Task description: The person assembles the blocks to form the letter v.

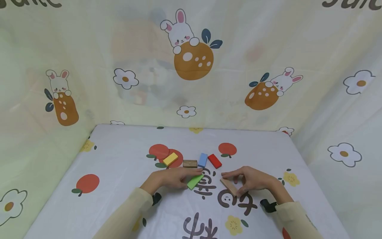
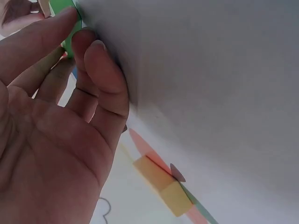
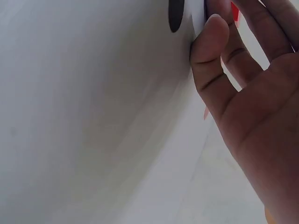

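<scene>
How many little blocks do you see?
6. Farther back, left to right: yellow block, brown block, blue block, red block. The left hand holds a green block, the right hand a tan block. More might hide under the hands.

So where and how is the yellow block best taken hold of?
I'd probably pinch the yellow block across the middle of its long sides, coming from above: it looks oblong and lies flat, no other block touching it. The left hand is closest, on its near side, but holds the green block, so would need freeing first.
</scene>
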A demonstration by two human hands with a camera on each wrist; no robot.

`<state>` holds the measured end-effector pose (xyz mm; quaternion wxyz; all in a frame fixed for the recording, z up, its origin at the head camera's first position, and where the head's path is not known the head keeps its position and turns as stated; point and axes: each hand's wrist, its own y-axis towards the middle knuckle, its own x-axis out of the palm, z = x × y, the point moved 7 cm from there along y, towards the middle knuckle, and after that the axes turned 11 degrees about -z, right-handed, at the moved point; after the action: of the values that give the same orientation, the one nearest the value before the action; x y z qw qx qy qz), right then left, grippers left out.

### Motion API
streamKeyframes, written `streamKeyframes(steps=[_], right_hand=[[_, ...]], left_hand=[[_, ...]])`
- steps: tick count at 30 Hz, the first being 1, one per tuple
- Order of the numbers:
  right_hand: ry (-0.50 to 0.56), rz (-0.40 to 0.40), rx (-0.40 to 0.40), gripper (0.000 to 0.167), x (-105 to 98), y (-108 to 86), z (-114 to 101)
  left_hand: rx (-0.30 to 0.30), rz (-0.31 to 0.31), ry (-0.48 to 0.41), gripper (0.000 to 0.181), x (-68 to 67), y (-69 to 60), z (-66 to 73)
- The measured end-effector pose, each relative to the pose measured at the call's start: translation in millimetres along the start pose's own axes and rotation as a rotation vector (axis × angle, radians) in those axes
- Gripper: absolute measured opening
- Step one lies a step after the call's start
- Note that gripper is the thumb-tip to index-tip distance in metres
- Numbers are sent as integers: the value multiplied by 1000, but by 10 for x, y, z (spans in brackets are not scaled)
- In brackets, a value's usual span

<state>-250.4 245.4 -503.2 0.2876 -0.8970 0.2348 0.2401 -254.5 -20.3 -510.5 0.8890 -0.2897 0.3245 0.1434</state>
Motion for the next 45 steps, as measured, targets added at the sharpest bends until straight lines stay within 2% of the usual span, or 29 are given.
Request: streamKeyframes(steps=[4,12,26,41,45], right_hand=[[6,9,10,69,1,7,22],[3,28,46,66,17,6,52],[-9,-14,50,71,26,-6,108],[-108,95,48,67,72,-8,69],[-126,153,50,66,96,6,93]], left_hand=[[-1,4,-1,75,-30,12,-9],[2,37,-59,72,-48,23,-81],[7,54,-87,73,-55,24,-119],[14,91,-49,72,-20,16,-114],[5,118,-32,70,-13,15,-92]])
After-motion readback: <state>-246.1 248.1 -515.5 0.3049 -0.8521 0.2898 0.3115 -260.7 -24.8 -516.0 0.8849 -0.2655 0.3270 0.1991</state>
